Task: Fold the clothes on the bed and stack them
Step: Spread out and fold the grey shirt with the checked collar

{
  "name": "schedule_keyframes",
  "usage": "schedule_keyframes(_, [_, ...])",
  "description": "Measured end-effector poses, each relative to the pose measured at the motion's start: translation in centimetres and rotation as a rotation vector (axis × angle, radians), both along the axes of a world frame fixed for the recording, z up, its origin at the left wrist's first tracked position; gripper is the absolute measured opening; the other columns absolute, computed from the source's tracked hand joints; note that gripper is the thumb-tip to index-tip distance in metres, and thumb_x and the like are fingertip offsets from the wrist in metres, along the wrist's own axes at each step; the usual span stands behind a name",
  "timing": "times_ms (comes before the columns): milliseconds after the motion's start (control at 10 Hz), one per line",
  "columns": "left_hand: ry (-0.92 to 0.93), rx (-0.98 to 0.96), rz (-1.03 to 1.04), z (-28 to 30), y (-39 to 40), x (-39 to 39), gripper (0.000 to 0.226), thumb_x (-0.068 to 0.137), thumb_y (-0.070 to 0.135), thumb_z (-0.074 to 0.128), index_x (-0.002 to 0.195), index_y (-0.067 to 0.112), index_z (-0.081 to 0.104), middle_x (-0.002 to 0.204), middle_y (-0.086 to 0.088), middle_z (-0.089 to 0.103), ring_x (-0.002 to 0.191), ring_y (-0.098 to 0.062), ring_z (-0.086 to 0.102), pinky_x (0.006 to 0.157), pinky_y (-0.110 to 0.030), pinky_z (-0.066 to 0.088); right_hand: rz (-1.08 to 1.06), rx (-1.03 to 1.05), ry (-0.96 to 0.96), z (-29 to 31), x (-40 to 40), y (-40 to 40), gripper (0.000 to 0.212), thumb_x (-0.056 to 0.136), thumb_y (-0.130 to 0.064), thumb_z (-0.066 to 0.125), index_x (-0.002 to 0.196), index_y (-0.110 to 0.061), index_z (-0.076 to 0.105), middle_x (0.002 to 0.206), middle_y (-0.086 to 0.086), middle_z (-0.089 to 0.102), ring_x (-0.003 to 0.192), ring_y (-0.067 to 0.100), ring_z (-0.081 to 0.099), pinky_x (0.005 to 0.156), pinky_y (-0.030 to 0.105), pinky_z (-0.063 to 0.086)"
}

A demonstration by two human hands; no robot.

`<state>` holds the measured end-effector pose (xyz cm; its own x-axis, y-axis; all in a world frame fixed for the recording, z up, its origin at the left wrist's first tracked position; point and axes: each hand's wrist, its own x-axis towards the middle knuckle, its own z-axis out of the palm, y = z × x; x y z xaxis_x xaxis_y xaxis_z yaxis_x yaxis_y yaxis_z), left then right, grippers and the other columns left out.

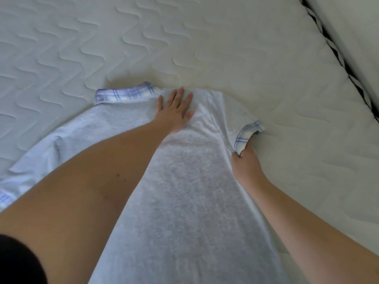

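A pale grey shirt (pixel 184 181) with a blue plaid collar (pixel 125 94) lies spread on the white quilted mattress (pixel 143 48), its collar end away from me. My left hand (pixel 174 110) presses flat on the shirt near the collar, fingers straight. My right hand (pixel 246 165) grips the right short sleeve (pixel 231 117) at its plaid cuff (pixel 246 136); its fingers are tucked under the fabric and hidden. The other sleeve's plaid cuff (pixel 4 196) peeks in at the left edge.
The mattress stretches away on all sides of the shirt. Its right edge carries dark piping (pixel 336 48), with a second white padded surface (pixel 359 27) beyond it. A dark sleeve (pixel 18 261) of mine fills the bottom left corner.
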<state>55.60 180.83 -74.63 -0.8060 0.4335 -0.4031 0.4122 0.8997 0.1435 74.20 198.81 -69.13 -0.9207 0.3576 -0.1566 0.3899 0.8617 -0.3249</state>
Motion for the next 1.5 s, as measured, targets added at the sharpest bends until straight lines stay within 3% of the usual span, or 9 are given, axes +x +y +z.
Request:
schedule_keyframes(100, [0.162,0.131,-0.043,0.9,-3.2,0.6,0.060,0.103,0.048,0.017,0.156,0.026,0.004,0.165,-0.001,0.000,0.151,-0.018,-0.003,0.121,-0.042,-0.003,-0.320,-0.608,0.125,0.4,-1.2,-0.7,0.060,0.092,-0.007,0.055,0.146,-0.016,0.032,0.126,0.002,0.052,0.103,0.001,0.054,0.088,0.008,0.037])
schedule_keyframes(200, [0.263,0.257,-0.018,2.0,-7.0,1.0,0.054,0.103,0.031,0.038,0.153,0.015,0.027,0.158,-0.009,0.028,0.146,-0.026,0.024,0.118,-0.041,0.016,-0.385,-0.374,0.291,0.9,-2.4,-1.0,0.070,0.086,-0.030,0.070,0.144,-0.008,0.037,0.136,0.009,0.050,0.127,0.024,0.046,0.105,0.037,0.037])
schedule_keyframes(400, [0.488,0.324,0.139,3.9,-14.8,-0.7,0.056,0.093,0.020,0.055,0.146,0.013,0.039,0.149,-0.013,0.040,0.137,-0.032,0.038,0.108,-0.046,0.030,-0.389,-0.118,0.462,3.0,-7.1,-2.8,0.049,0.085,-0.030,0.063,0.130,-0.014,0.052,0.130,0.010,0.050,0.124,0.030,0.045,0.102,0.038,0.029])
schedule_keyframes(800, [-0.242,0.280,0.758,4.3,-22.7,-6.7,0.047,0.085,0.056,0.065,0.112,0.018,0.059,0.105,-0.005,0.056,0.083,-0.021,0.054,0.067,-0.030,0.042,0.331,-0.273,-0.219,-0.3,-23.2,-14.3,0.057,0.100,-0.044,0.045,0.149,-0.018,0.032,0.145,0.009,0.046,0.132,0.033,0.042,0.106,0.043,0.037])
schedule_keyframes(1100, [-0.351,0.867,0.832,4.0,-24.0,-6.5,0.007,0.090,0.026,0.069,0.093,0.028,0.063,0.075,0.006,0.071,0.070,-0.021,0.041,0.053,-0.028,0.025,0.374,-0.440,-0.013,-0.7,-25.7,-14.0,0.022,0.089,-0.026,0.067,0.089,-0.004,0.068,0.070,0.002,0.053,0.071,0.015,0.046,0.057,0.026,0.032])
schedule_keyframes(1200, [-0.240,0.916,0.832,3.7,-23.5,-6.4,0.015,0.099,0.019,0.054,0.092,0.031,0.061,0.079,0.004,0.062,0.067,-0.009,0.053,0.053,-0.018,0.034,0.444,-0.330,-0.007,-1.0,-25.9,-13.7,0.023,0.093,-0.028,0.061,0.100,-0.006,0.065,0.083,0.006,0.061,0.080,0.021,0.054,0.068,0.029,0.037])
schedule_keyframes(1300, [-0.070,0.764,0.859,3.0,-22.6,-6.2,0.012,0.093,0.041,0.060,0.097,0.030,0.056,0.075,0.012,0.059,0.065,-0.006,0.056,0.047,-0.016,0.038,0.319,-0.259,-0.145,-1.5,-26.1,-13.4,0.048,0.086,-0.046,0.067,0.125,-0.021,0.057,0.119,0.004,0.063,0.111,0.027,0.057,0.097,0.039,0.044])
schedule_keyframes(1400, [-0.171,0.353,0.740,3.6,-22.8,-6.5,0.062,0.062,0.080,0.067,0.080,0.023,0.053,0.076,0.007,0.054,0.068,-0.006,0.050,0.054,-0.024,0.034,0.360,-0.142,-0.261,-2.1,-26.1,-12.8,0.031,0.079,-0.049,0.072,0.084,-0.022,0.059,0.089,0.002,0.062,0.093,0.027,0.058,0.081,0.035,0.044])
schedule_keyframes(1500, [-0.307,0.270,0.627,4.5,-23.1,-7.0,0.053,0.062,0.068,0.077,0.080,0.021,0.060,0.085,0.003,0.061,0.082,-0.015,0.059,0.062,-0.025,0.041,0.397,-0.259,-0.116,-2.0,-25.5,-12.8,0.018,0.083,-0.029,0.073,0.089,-0.015,0.065,0.087,0.003,0.062,0.086,0.023,0.056,0.071,0.031,0.037])
